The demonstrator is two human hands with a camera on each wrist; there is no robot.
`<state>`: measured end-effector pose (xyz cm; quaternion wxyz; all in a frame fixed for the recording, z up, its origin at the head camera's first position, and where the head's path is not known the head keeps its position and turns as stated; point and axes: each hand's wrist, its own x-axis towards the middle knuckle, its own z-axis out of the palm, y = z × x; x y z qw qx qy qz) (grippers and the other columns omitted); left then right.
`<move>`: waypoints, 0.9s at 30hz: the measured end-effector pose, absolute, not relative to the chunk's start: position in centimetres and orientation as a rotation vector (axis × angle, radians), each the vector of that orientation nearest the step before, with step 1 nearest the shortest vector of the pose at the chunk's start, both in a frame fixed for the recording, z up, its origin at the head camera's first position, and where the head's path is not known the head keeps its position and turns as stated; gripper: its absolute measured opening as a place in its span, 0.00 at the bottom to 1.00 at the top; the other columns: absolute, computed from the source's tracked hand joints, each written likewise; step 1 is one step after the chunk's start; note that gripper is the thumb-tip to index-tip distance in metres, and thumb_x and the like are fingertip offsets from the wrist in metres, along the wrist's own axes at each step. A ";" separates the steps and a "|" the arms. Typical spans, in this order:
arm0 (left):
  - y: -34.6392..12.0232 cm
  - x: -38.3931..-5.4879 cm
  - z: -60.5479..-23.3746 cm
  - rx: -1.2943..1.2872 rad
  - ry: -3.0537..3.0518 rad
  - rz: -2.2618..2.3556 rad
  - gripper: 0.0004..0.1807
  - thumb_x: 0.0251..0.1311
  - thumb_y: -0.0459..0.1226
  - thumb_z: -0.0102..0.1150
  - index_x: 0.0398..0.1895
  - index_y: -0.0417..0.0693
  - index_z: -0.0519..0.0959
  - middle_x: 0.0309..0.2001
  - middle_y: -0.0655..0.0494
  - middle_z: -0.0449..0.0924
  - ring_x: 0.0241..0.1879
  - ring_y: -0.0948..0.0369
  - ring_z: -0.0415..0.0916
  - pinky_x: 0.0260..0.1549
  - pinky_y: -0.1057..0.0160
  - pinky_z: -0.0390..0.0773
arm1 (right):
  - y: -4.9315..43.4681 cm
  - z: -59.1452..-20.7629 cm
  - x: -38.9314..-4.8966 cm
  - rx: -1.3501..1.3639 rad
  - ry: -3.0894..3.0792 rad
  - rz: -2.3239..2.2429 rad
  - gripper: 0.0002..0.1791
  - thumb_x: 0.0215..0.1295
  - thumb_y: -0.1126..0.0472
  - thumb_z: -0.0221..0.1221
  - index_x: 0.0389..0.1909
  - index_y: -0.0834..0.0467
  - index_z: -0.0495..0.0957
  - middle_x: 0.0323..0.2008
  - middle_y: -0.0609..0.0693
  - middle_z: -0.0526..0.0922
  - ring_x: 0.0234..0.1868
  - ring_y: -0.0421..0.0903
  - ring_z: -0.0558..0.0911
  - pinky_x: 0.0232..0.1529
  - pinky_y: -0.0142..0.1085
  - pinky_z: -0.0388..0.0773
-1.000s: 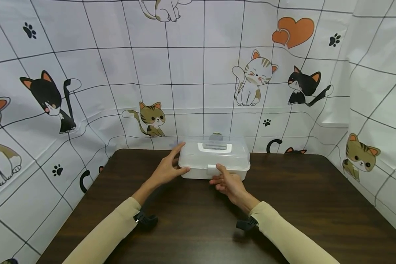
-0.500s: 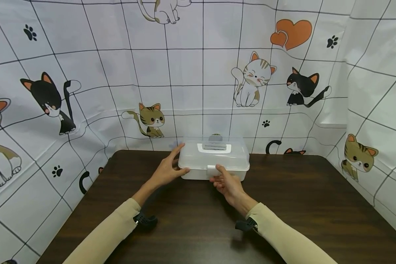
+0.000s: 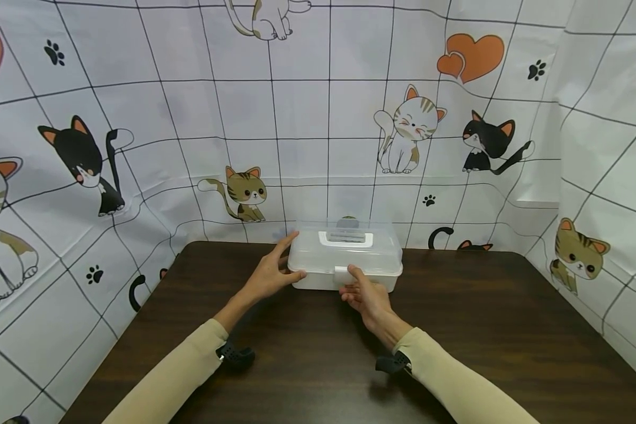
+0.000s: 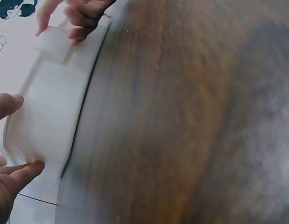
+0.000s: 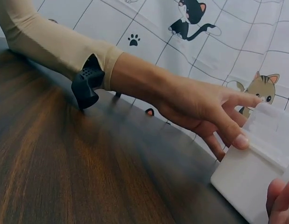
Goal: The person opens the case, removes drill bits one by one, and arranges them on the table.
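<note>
Gripping a closed white plastic box (image 3: 344,257) with a clear lid (image 3: 383,254), one hand at its end, one at its latch.

The box sits at the far edge of the dark brown wood-grain table (image 3: 275,365), before a white grid-lined sheet (image 3: 191,106) printed with cats. The left hand (image 3: 267,275) braces the near left corner, thumb on the front, fingers round the end. Well apart from it, the right hand (image 3: 372,303) pinches the small white rectangular latch (image 3: 342,274), thumb above, fingers below. Over the last second nothing has visibly shifted: box and hands keep their places and the lid is still down. The work at the latch therefore seems no further along, though whether it has loosened I cannot tell.
</note>
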<state>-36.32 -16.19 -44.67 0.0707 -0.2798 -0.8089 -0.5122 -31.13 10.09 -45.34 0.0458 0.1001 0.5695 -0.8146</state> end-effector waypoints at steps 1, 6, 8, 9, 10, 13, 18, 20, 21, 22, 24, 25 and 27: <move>-16.2 -36.3 -44.7 -0.834 -2.439 -1.542 0.56 0.58 0.39 0.76 0.83 0.59 0.50 0.80 0.45 0.47 0.68 0.37 0.64 0.49 0.47 0.80 | 10.1 -45.3 -31.1 0.306 1.743 -2.485 0.36 0.65 0.43 0.68 0.46 0.77 0.77 0.28 0.60 0.85 0.20 0.42 0.81 0.25 0.27 0.77; -16.1 -36.2 -44.9 -0.813 -2.472 -1.533 0.56 0.58 0.40 0.76 0.83 0.63 0.49 0.80 0.49 0.46 0.69 0.38 0.63 0.51 0.48 0.79 | 10.1 -44.9 -30.6 0.368 1.745 -2.459 0.35 0.64 0.43 0.68 0.48 0.76 0.77 0.28 0.60 0.85 0.20 0.42 0.82 0.25 0.28 0.78; -16.2 -36.2 -44.9 -0.805 -2.474 -1.530 0.55 0.58 0.40 0.76 0.83 0.63 0.49 0.80 0.49 0.46 0.69 0.38 0.63 0.51 0.47 0.79 | 10.1 -44.8 -30.6 0.381 1.729 -2.448 0.35 0.65 0.43 0.68 0.50 0.75 0.76 0.28 0.60 0.85 0.20 0.42 0.82 0.25 0.27 0.78; -16.2 -36.1 -44.9 -0.803 -2.471 -1.533 0.55 0.58 0.40 0.76 0.83 0.63 0.49 0.80 0.48 0.46 0.69 0.37 0.62 0.51 0.47 0.79 | 10.2 -44.7 -30.7 0.378 1.719 -2.446 0.35 0.65 0.44 0.68 0.50 0.75 0.76 0.29 0.61 0.85 0.20 0.42 0.82 0.25 0.27 0.78; -16.2 -36.1 -44.9 -0.801 -2.468 -1.534 0.55 0.58 0.40 0.76 0.83 0.63 0.50 0.80 0.49 0.46 0.69 0.37 0.62 0.51 0.47 0.78 | 10.2 -44.7 -30.7 0.374 1.706 -2.444 0.35 0.65 0.44 0.68 0.51 0.74 0.75 0.29 0.61 0.85 0.21 0.42 0.82 0.25 0.27 0.78; -16.2 -36.1 -44.9 -0.792 -2.465 -1.536 0.55 0.58 0.40 0.76 0.83 0.65 0.50 0.80 0.50 0.46 0.69 0.38 0.62 0.51 0.48 0.78 | 10.3 -44.5 -30.9 0.344 1.678 -2.438 0.35 0.66 0.45 0.67 0.52 0.74 0.74 0.30 0.62 0.85 0.22 0.42 0.82 0.24 0.26 0.77; -16.2 -36.2 -44.8 -0.799 -2.467 -1.524 0.56 0.58 0.40 0.76 0.83 0.68 0.50 0.80 0.50 0.45 0.69 0.38 0.62 0.51 0.48 0.79 | 10.5 -44.2 -30.9 0.334 1.672 -2.422 0.35 0.65 0.45 0.68 0.54 0.74 0.73 0.32 0.62 0.85 0.23 0.44 0.83 0.25 0.26 0.78; -16.2 -36.2 -44.8 -0.801 -2.466 -1.524 0.56 0.58 0.40 0.76 0.83 0.68 0.50 0.80 0.50 0.46 0.69 0.38 0.63 0.51 0.48 0.79 | 10.6 -44.0 -30.8 0.336 1.688 -2.405 0.35 0.65 0.45 0.68 0.54 0.74 0.73 0.32 0.62 0.85 0.23 0.44 0.83 0.26 0.27 0.78; -16.2 -36.3 -44.8 -0.799 -2.467 -1.526 0.55 0.58 0.40 0.76 0.83 0.69 0.50 0.80 0.51 0.46 0.69 0.38 0.63 0.51 0.48 0.79 | 10.7 -43.9 -30.7 0.340 1.702 -2.391 0.36 0.64 0.44 0.68 0.54 0.74 0.74 0.32 0.62 0.86 0.23 0.43 0.83 0.26 0.27 0.78; -16.1 -36.3 -44.7 -0.807 -2.465 -1.526 0.55 0.58 0.40 0.76 0.83 0.68 0.50 0.80 0.50 0.45 0.69 0.38 0.62 0.51 0.48 0.79 | 10.8 -43.9 -30.6 0.341 1.720 -2.377 0.37 0.64 0.44 0.68 0.55 0.73 0.74 0.32 0.61 0.86 0.23 0.43 0.83 0.25 0.27 0.78; -16.1 -36.3 -44.7 -0.815 -2.466 -1.525 0.55 0.58 0.40 0.76 0.83 0.67 0.49 0.80 0.50 0.45 0.69 0.38 0.62 0.51 0.49 0.79 | 10.9 -43.7 -30.5 0.334 1.754 -2.350 0.38 0.64 0.42 0.67 0.55 0.73 0.74 0.33 0.60 0.86 0.22 0.42 0.83 0.25 0.28 0.78; -16.1 -36.3 -44.7 -0.816 -2.464 -1.523 0.55 0.58 0.40 0.76 0.83 0.66 0.49 0.80 0.50 0.45 0.69 0.38 0.63 0.50 0.49 0.79 | 11.0 -43.7 -30.4 0.326 1.771 -2.335 0.38 0.63 0.41 0.67 0.55 0.72 0.74 0.33 0.60 0.87 0.21 0.41 0.82 0.24 0.28 0.78; -16.2 -36.3 -44.7 -0.812 -2.465 -1.519 0.55 0.59 0.41 0.75 0.83 0.66 0.49 0.80 0.50 0.46 0.69 0.38 0.63 0.50 0.49 0.80 | 11.0 -43.5 -30.3 0.304 1.803 -2.307 0.39 0.63 0.40 0.67 0.55 0.72 0.74 0.32 0.59 0.87 0.20 0.40 0.81 0.23 0.28 0.77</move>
